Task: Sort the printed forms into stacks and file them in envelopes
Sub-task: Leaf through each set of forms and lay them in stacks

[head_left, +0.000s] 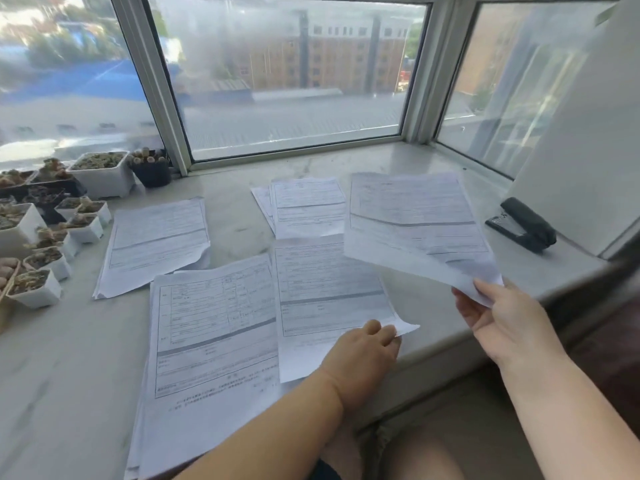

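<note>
Printed forms lie in several stacks on a pale marble windowsill (pixel 69 368). My right hand (pixel 502 320) pinches the near corner of a lifted form (pixel 415 223), which hangs in the air above the sill. My left hand (pixel 363 355) pinches the curled near-right corner of the stack (pixel 329 299) lying in the middle. A larger stack (pixel 211 341) lies to its left, near me. Another stack (pixel 156 240) sits further left, and a small stack (pixel 304 206) lies towards the window. No envelope is in view.
Several small white pots of succulents (pixel 38 289) crowd the left end of the sill. A black stapler (pixel 523 225) lies at the right, beside a white wall panel (pixel 581 161). The sill's front edge (pixel 450 351) runs diagonally at the right, above my lap.
</note>
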`<state>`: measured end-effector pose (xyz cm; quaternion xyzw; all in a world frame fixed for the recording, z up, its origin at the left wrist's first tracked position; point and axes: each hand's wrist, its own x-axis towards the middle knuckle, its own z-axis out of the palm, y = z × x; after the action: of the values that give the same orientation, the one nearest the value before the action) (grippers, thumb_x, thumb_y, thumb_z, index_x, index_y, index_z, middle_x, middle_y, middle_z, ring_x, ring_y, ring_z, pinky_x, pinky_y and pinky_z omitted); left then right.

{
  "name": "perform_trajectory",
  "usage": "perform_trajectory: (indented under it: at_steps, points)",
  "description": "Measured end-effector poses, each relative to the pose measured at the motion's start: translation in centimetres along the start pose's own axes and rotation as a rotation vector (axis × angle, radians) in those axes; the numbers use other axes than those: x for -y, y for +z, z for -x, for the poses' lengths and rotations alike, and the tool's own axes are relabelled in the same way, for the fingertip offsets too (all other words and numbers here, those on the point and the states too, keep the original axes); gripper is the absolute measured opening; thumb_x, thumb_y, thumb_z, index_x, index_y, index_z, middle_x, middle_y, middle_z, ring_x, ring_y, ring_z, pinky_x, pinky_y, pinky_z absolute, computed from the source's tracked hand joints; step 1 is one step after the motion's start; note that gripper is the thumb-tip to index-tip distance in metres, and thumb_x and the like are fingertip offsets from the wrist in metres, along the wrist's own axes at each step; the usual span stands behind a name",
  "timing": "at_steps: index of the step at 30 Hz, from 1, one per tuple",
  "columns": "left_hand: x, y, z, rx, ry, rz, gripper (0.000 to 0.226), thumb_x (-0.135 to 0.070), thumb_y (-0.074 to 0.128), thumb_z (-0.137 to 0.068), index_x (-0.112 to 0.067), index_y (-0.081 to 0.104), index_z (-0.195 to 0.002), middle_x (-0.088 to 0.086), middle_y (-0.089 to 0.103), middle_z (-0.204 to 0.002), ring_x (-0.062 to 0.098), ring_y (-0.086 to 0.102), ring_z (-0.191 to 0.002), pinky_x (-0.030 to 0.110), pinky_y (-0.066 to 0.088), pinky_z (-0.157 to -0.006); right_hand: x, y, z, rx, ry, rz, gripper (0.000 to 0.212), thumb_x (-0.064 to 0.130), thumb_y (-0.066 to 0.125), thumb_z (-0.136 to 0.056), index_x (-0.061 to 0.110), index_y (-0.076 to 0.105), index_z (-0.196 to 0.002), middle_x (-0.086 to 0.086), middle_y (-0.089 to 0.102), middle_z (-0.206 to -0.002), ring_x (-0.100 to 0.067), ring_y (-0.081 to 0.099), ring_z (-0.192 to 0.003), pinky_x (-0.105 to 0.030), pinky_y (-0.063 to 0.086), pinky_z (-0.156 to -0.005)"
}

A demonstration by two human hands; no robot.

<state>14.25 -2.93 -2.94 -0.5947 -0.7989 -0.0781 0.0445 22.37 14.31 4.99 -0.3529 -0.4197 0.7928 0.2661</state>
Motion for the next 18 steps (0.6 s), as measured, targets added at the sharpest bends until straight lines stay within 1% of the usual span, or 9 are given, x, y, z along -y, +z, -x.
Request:
perform_trajectory:
  at_steps: [3,7,9,11,12,13,15,17,18]
  points:
    - [-1.5,2.0,-2.5,0.063,0.0,0.037,0.035,0.004,0.043,-0.086,-0.002,0.051,-0.119,0.012,0.05,-0.117,0.031,0.042,-0.104,0.036,0.029,-0.066,-0.3,-0.1,-0.2,0.024,-0.01,0.061,0.022,0.004,0.049,-0.096,0.018,0.066,-0.093,-0.002,0.074,-0.079,-0.015,0.072,-0.066,-0.022,0.056,-0.053]
    - [-2.6,3.3,-3.6,0.103,-0.013,0.035,0.028,0.003,0.045,-0.085,0.0,0.054,-0.112,0.015,0.051,-0.112,0.035,0.045,-0.103,0.038,0.034,-0.068,-1.5,0.0,-0.6,0.075,0.005,0.117,0.024,0.003,0.048,-0.097,0.018,0.067,-0.095,-0.002,0.074,-0.085,-0.015,0.071,-0.07,-0.021,0.054,-0.051]
    - [-2.9,3.0,-3.7,0.136,-0.025,0.026,0.031,-0.002,0.046,-0.087,-0.003,0.054,-0.117,0.015,0.047,-0.124,0.036,0.043,-0.112,0.042,0.038,-0.082,-2.1,0.5,-0.7,0.123,0.02,0.141,0.027,0.003,0.046,-0.097,0.018,0.068,-0.097,0.0,0.075,-0.081,-0.012,0.071,-0.067,-0.021,0.053,-0.051]
    - [-3.2,2.0,-2.8,0.162,-0.002,0.024,0.033,-0.01,0.049,-0.089,-0.009,0.057,-0.121,0.017,0.03,-0.146,0.035,0.031,-0.131,0.043,0.03,-0.103,-2.7,1.1,-0.4,0.171,0.038,0.174,0.028,0.002,0.045,-0.098,0.018,0.068,-0.097,0.001,0.075,-0.078,-0.01,0.07,-0.065,-0.022,0.053,-0.051]
    - [-3.3,1.3,-1.7,0.125,0.017,0.062,0.03,-0.015,0.05,-0.09,-0.012,0.06,-0.119,0.017,0.025,-0.151,0.033,0.025,-0.136,0.041,0.025,-0.109,-3.1,1.5,-0.3,0.191,0.047,0.196,0.028,0.002,0.045,-0.098,0.018,0.068,-0.095,0.001,0.074,-0.077,-0.009,0.07,-0.063,-0.022,0.053,-0.05]
    - [-3.5,0.3,-0.1,0.071,0.049,0.12,0.026,-0.019,0.051,-0.091,-0.013,0.064,-0.112,0.016,0.031,-0.149,0.031,0.029,-0.135,0.04,0.027,-0.108,-3.6,2.0,-0.1,0.208,0.059,0.223,0.028,0.003,0.044,-0.098,0.018,0.067,-0.094,0.0,0.073,-0.075,-0.009,0.069,-0.061,-0.022,0.052,-0.049]
    - [-3.6,-1.5,4.4,-0.111,0.13,0.223,0.015,-0.025,0.053,-0.091,-0.016,0.066,-0.093,0.007,0.057,-0.122,0.027,0.051,-0.111,0.037,0.042,-0.093,-5.1,3.0,0.6,0.251,0.094,0.291,0.026,0.003,0.045,-0.098,0.017,0.067,-0.096,-0.002,0.072,-0.081,-0.011,0.067,-0.065,-0.022,0.052,-0.05]
    - [-3.0,-2.8,9.3,-0.394,0.086,0.236,0.011,-0.028,0.057,-0.091,-0.019,0.061,-0.086,-0.001,0.059,-0.096,0.021,0.053,-0.089,0.032,0.045,-0.083,-7.1,4.3,1.4,0.302,0.13,0.392,0.023,0.006,0.046,-0.098,0.016,0.065,-0.106,-0.005,0.069,-0.098,-0.017,0.065,-0.082,-0.023,0.053,-0.053]
    - [-2.1,-3.1,11.3,-0.499,-0.009,0.219,0.009,-0.03,0.059,-0.09,-0.021,0.06,-0.091,-0.002,0.058,-0.096,0.02,0.053,-0.09,0.031,0.045,-0.087,-8.3,5.0,1.9,0.326,0.146,0.441,0.023,0.008,0.046,-0.099,0.017,0.064,-0.111,-0.005,0.068,-0.104,-0.02,0.064,-0.09,-0.023,0.053,-0.055]
